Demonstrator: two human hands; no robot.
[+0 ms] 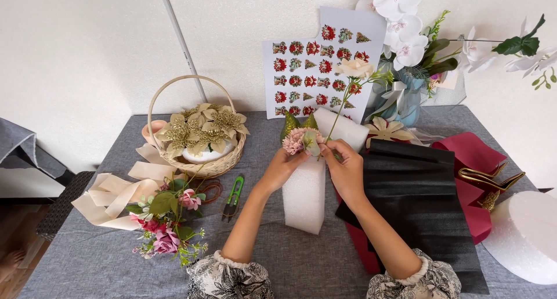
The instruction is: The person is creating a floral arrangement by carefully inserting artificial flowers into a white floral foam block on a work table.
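the left hand [282,166] pinched a pink flower head [301,140] at the top of an upright white foam block [304,194], while the right hand [346,166] gripped the green stem [342,110] of a cream rose [355,68] just beside it; green snips [234,195] lay near the wicker basket [200,159]

A wicker basket [200,159] of gold glitter poinsettias [203,128] stands at the counter's [87,258] left, cream ribbon [113,197] and a small pink bouquet [165,218] before it — green thread snips [234,195] just beside. A sticker sheet [319,72] leans on the wall; white orchids [400,26] rise to the right. Black pleated paper [423,194] overlies burgundy paper [473,154] — a white foam disc [525,235] at the right edge.
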